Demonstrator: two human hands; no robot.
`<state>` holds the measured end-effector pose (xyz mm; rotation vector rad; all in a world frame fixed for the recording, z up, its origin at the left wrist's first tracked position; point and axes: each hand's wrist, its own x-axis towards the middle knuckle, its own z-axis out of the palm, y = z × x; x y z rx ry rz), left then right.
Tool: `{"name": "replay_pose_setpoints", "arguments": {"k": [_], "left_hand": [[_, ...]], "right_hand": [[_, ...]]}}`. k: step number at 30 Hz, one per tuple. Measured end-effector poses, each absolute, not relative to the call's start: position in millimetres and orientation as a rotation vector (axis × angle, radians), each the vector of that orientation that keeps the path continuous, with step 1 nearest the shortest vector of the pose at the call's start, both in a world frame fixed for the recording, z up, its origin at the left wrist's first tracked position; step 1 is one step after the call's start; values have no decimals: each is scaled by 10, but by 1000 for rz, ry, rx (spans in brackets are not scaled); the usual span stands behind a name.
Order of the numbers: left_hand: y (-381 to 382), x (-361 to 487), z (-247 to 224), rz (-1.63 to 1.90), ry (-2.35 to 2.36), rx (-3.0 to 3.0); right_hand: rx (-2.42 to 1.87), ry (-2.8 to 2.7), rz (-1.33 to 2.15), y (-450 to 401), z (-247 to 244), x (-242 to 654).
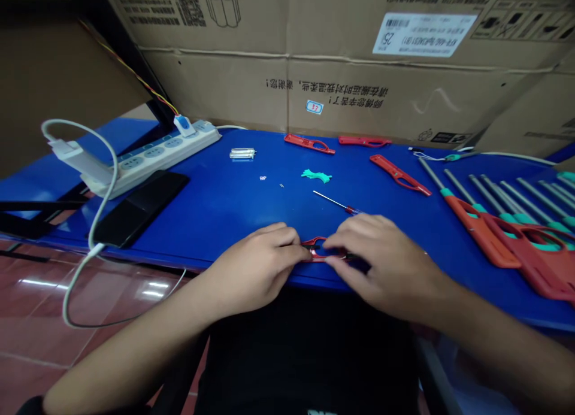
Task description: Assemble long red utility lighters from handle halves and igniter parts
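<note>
Both my hands meet at the front edge of the blue table (215,211), pinching a red plastic lighter handle shell (321,250) between them. My left hand (256,265) grips its left end, and my right hand (372,259) covers its right end, hiding much of it. Just beyond my fingers lies a small red-handled screwdriver (336,202). Farther off are a teal plastic piece (317,175), several tiny screws (263,178), a bundle of metal parts (242,153) and loose red shells (399,175). Long-nosed red and teal lighters (507,235) lie side by side at the right.
A white power strip (153,157) with a plugged-in charger and a black phone (139,208) sit at the left, with a white cable trailing to the tiled floor (45,325). Large cardboard boxes (287,61) stand along the back of the table.
</note>
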<state>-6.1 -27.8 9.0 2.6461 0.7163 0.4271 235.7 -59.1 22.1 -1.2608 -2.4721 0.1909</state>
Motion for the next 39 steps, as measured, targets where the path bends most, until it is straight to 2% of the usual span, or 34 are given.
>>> {"name": "replay_pose_setpoints", "arguments": {"k": [5,11,18,23,32,39], "left_hand": [[-298,-69,98,422,741,2677],[-285,-69,105,474,756,2669],[-223,-57,140,889,709,2564],[-186,-65,144,1084,871,2470],[-338,-7,30,726,855,2529],[-333,-30,-46,639,796,2625]], "right_hand": [[-1511,-2392,-17,86,420,2598],[-1652,-2441,65,795,273,2460],[-1570,-2424,81,1096,211,2161],[-1430,-2330,52,885,429,2224],[-1133,-2573,185,-316,434,2519],[-1151,-2633,272,-545,326,2514]]}}
